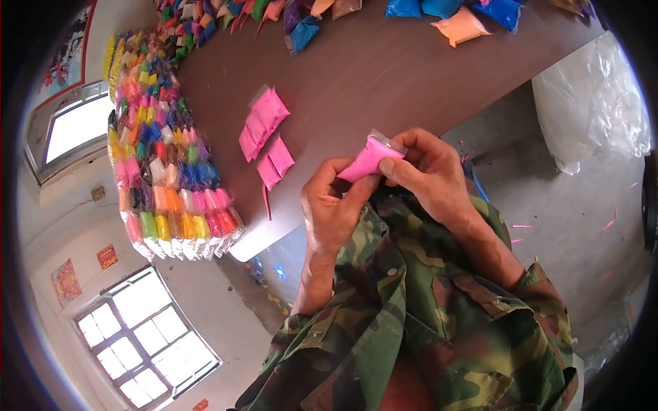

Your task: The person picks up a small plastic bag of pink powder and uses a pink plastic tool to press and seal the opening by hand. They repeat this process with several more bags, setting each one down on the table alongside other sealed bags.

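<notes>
A small clear packet of pink clay-like material (363,160) is held between both hands, just off the table's front edge. My left hand (332,198) grips its lower left end with thumb and fingers. My right hand (428,168) pinches the other side, the thumb pressed on the packet's face near its clear top flap. On the brown table (343,82), left of my hands, lies a group of similar pink packets (264,123), with more pink packets (276,163) just below it. A thin pink strip (266,203) lies near the table edge.
Many multicoloured packets (164,164) are stacked along the table's left end. Blue packets (504,12) and an orange one (460,27) lie at the far edge. A large clear plastic bag (589,103) hangs at the right, above a floor with pink scraps (521,226).
</notes>
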{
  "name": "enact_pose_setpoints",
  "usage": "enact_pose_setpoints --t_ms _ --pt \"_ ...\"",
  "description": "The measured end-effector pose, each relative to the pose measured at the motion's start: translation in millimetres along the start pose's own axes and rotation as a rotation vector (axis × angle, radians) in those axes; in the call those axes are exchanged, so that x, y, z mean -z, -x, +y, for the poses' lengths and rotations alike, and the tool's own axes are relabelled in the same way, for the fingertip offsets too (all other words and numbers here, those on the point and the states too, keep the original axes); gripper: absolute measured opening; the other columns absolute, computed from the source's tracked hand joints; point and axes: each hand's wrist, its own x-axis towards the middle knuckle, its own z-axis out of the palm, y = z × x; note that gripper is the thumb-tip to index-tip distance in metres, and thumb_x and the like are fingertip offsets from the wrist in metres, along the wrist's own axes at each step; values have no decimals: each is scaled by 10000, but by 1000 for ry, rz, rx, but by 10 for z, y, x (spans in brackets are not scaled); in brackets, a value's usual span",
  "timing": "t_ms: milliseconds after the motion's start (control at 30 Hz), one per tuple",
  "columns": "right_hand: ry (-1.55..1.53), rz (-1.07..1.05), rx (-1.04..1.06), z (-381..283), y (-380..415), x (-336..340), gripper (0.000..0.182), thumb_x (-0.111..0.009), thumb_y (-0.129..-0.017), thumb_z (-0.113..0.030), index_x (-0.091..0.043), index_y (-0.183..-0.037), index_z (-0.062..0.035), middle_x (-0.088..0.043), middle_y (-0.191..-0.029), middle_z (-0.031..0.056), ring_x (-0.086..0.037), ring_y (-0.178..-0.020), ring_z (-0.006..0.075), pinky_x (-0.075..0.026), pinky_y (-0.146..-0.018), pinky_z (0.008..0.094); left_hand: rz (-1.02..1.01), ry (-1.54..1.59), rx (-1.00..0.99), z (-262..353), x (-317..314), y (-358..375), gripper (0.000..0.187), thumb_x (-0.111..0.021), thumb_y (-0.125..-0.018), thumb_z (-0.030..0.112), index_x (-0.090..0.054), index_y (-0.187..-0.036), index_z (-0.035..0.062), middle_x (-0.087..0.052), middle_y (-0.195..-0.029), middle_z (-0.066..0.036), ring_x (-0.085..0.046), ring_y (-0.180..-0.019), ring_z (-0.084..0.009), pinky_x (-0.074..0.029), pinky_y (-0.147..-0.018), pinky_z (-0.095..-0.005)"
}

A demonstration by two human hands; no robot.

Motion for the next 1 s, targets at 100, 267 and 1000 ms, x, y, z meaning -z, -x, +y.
enact_pose_setpoints --t_ms 100,267,1000 --pt "-30 11 19 -43 -19 87 218 -754 -979 -61 -638 -1134 40 -718 -974 46 -672 -850 68 -548 -745 234 2 22 16 107 -75 -48 261 -805 -976 115 -702 -1146 -54 -748 -935 -47 -659 -800 -77 -531 -717 -236" --pt "-60 33 23 -49 -58 173 215 -756 -981 -71 -636 -1128 29 -717 -973 46 -663 -823 64 -544 -722 231 20 -1 -30 110 -107 -125 252 -766 -1017 142 -697 -1155 -58 -752 -929 -58 -669 -793 -89 -545 -717 -248" --pt "128 -42 38 203 81 -245 195 -728 -978 -21 -644 -1137 56 -713 -1001 45 -669 -892 67 -544 -761 229 105 -247 -293 -161 189 103 211 -783 -987 146 -722 -1083 -32 -743 -923 -43 -643 -796 -82 -523 -720 -262"
